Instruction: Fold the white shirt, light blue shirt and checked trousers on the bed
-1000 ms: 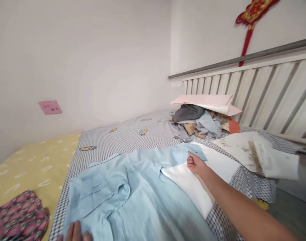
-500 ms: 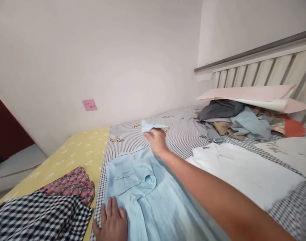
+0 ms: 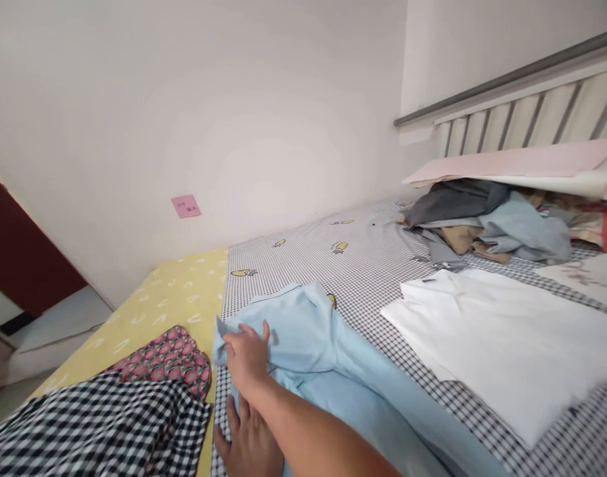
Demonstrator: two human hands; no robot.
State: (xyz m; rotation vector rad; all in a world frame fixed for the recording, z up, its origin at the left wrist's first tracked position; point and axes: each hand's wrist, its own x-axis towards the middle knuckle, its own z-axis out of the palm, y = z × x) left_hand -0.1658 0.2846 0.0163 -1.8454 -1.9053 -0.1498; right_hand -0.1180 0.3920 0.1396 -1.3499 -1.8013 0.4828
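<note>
A light blue shirt [image 3: 303, 331] lies partly folded on the checked bedsheet in front of me. My right hand [image 3: 246, 358] reaches across it to its left side, fingers curled on the folded-over end of the cloth, which sticks up a little at the corner. Just below, my left hand [image 3: 254, 440] rests flat on the shirt's left edge and the sheet, fingers spread, partly covered by my right forearm. Much of the shirt's lower part is behind that forearm.
On the left lie a black-and-white checked garment [image 3: 109, 424] and a pink patterned cloth [image 3: 171, 358], partly over a yellow sheet [image 3: 194, 281]. At right are a folded white shirt [image 3: 502, 338], a clothes pile [image 3: 462, 205] under pink sheets [image 3: 512, 162], and a radiator [image 3: 527, 116].
My right hand has brought the raised part of the shirt over to the left and down, covering the earlier folds. My left hand stays flat. The view has shifted slightly.
</note>
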